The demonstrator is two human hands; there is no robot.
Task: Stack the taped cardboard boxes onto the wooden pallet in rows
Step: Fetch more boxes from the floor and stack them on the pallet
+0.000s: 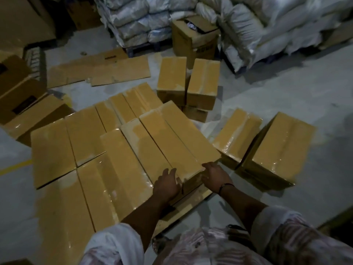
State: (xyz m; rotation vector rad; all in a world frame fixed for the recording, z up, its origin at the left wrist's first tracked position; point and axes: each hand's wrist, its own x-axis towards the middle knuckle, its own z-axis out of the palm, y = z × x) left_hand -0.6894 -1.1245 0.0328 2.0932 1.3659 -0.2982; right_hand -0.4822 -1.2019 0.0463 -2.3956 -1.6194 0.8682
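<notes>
Several taped brown cardboard boxes lie side by side in rows on a low pallet, whose wooden edge (193, 202) shows below my hands. The rightmost taped box (179, 136) sits in the upper layer, slightly askew. My left hand (166, 185) presses on its near end, fingers spread over the top edge. My right hand (216, 176) grips the near right corner of the same box. Two more taped boxes (236, 134) (280, 148) stand on the floor to the right.
Two stacked boxes (188, 81) stand beyond the pallet. Flattened cardboard (99, 70) lies on the floor at back left. Open cartons (21, 96) sit at the left. White sacks (248, 25) pile up along the back. My sandalled foot (160, 243) is near the pallet.
</notes>
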